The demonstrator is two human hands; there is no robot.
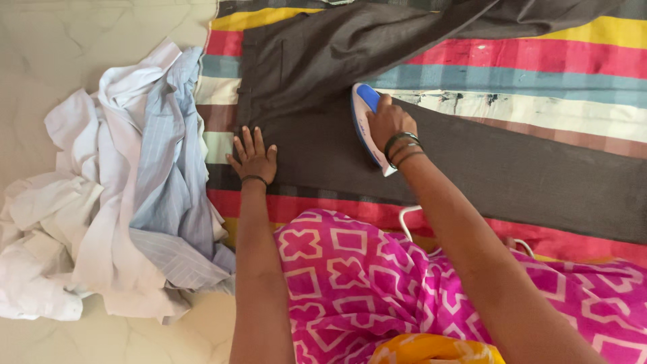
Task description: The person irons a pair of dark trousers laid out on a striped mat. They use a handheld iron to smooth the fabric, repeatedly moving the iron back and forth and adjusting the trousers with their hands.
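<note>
Dark grey trousers (323, 61) lie spread flat over a striped cloth (539, 74) of red, yellow, teal and white bands. My right hand (389, 121) grips the handle of a blue and white clothes iron (365, 118) that rests on the trouser fabric near the middle. My left hand (253, 156) lies flat with fingers spread on the near left part of the trousers, close to the waistband. Thin bangles circle my right wrist and a dark band sits on my left wrist.
A heap of crumpled white and pale blue striped shirts (128, 195) lies on the light floor (60, 40) to the left of the cloth. A white cord (407, 222) runs from the iron toward my pink patterned garment (377, 283).
</note>
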